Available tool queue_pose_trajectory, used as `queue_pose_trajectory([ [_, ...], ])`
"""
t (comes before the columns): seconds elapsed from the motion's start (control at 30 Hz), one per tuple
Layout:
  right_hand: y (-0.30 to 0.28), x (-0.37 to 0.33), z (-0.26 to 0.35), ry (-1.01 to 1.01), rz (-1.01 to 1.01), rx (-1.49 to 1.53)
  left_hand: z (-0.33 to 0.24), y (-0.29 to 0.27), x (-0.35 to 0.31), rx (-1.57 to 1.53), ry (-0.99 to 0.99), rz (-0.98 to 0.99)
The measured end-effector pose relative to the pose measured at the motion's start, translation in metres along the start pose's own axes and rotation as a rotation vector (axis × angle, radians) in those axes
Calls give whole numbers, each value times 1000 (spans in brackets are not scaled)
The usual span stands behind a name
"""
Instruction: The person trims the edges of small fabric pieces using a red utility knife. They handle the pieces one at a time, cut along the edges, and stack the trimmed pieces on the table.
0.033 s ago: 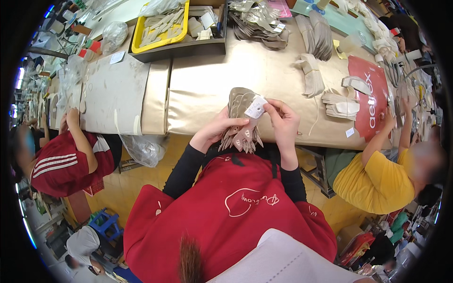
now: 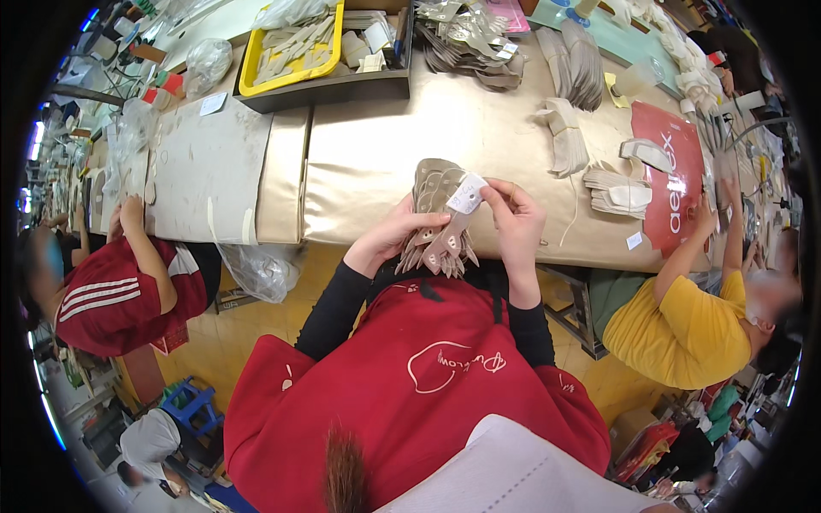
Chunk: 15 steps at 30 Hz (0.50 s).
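In my left hand is a bundle of taupe cut pieces, which look like leather shoe parts, fanned out with small punched holes. Its thumb presses on top of the stack, while the other fingers are hidden behind it. A white paper tag with handwriting and a dark hole lies over the upper right of the bundle. Thumb and forefinger of my right hand pinch that tag by its right edge. The bundle's lower ends spread into several pointed tips above my lap, at the table's near edge.
A black tray with a yellow basket stands at the far left. More piles of cut pieces lie at the back, and tied bundles at right beside a red sheet. Co-workers in maroon and yellow sit either side.
The white tag and my right fingers have shifted very slightly to the right. My left hand and the bundle are almost where they were.
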State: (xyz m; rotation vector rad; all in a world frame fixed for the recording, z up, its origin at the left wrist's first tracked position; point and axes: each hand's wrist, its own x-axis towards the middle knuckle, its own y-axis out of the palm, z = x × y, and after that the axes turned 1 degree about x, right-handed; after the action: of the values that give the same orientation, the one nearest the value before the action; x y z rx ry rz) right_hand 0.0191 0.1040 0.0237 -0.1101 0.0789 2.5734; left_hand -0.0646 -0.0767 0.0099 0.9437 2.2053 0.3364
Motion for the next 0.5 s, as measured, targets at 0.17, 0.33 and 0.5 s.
queue_pose_trajectory([
  [0.17,-12,12,-6,16,-114,75,1,-4,2,-107,16,-73],
  [0.33,-32,32,-19,-8,-155,-97,-2,-17,2,-124,8,-100],
  [0.5,-21,28,-34,-62,47,-353,0,-22,4,-171,48,-88],
])
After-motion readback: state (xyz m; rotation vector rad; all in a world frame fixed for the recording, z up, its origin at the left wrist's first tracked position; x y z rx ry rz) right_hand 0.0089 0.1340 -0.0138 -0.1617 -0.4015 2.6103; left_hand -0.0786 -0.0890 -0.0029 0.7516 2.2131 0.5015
